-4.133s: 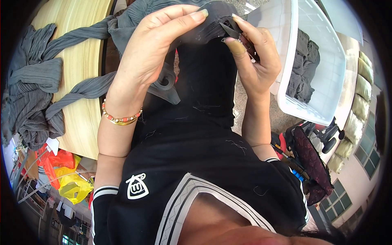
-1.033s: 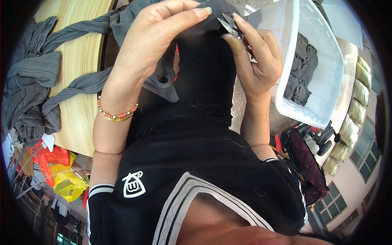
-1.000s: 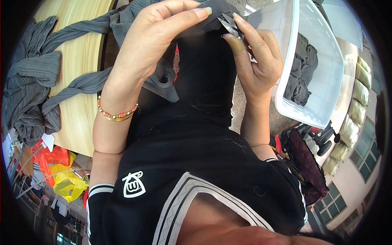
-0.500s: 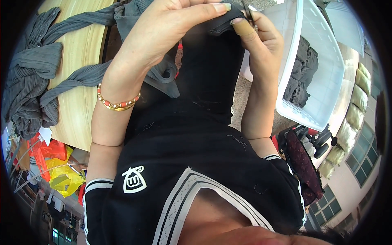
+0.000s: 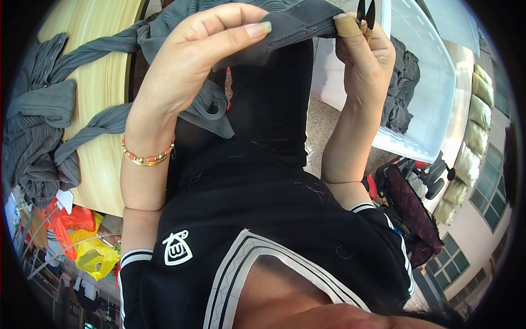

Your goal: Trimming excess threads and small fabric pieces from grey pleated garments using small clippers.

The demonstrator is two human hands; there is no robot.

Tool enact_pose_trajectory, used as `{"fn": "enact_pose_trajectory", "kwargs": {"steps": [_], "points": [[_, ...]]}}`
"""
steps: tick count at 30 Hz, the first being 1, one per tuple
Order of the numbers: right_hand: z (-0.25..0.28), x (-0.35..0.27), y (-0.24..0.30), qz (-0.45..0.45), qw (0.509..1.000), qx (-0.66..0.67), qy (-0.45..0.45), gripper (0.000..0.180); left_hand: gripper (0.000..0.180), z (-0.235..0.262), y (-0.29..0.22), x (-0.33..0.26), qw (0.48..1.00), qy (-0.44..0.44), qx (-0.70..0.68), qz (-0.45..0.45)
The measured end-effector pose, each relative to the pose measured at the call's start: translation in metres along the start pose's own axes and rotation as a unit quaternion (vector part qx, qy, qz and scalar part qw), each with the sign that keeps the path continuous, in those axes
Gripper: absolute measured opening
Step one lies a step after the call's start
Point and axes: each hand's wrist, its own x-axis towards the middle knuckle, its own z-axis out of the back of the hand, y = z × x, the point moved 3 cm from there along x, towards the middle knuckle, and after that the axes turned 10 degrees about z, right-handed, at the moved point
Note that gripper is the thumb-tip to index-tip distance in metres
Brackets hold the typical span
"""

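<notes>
A strip of dark grey garment fabric (image 5: 304, 22), with a seam along it, stretches between my two hands at the top of the view. My left hand (image 5: 211, 49) pinches its left end between thumb and fingers. At the other end, my right hand (image 5: 364, 57), its thumb wrapped in a tan bandage, grips the fabric edge. Small thread snips (image 5: 366, 15) are tucked in the same hand, dark blades pointing up past the fingers. More of the grey garment (image 5: 211, 107) hangs behind my left wrist and runs left in twisted lengths.
On the left a wooden table (image 5: 101, 156) bears a heap of grey garments (image 5: 41, 104). To the right stands a translucent white bin (image 5: 433, 98) with dark folded cloth (image 5: 402, 88) inside. Red and yellow plastic bags (image 5: 96, 255) lie lower left; a dark red padded seat (image 5: 413, 214) is lower right.
My hands have moved apart, drawing the fabric out straight between them. The right hand shifted right, the left slightly left and down. The snips' blades now show more plainly.
</notes>
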Motion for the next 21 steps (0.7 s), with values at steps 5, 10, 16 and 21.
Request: {"fn": "enact_pose_trajectory", "kwargs": {"steps": [5,10,16,21], "points": [[0.015,-0.006,0.001,0.005,0.999,-0.039,0.004,0.02,0.027,-0.032,-0.008,0.004,0.998,0.03,-0.044,0.031],[-0.027,-0.012,0.013,0.048,0.998,-0.037,-0.03,0.019,0.025,-0.03,0.001,0.006,0.998,0.0,-0.048,0.045],[-0.017,-0.034,0.02,0.129,0.98,-0.142,0.051,0.037,0.024,-0.031,-0.002,0.005,0.993,-0.005,-0.118,0.027],[-0.021,-0.034,0.016,0.233,0.936,-0.25,0.08,0.041,0.025,-0.033,-0.003,0.004,0.993,-0.024,-0.111,0.02]]}}
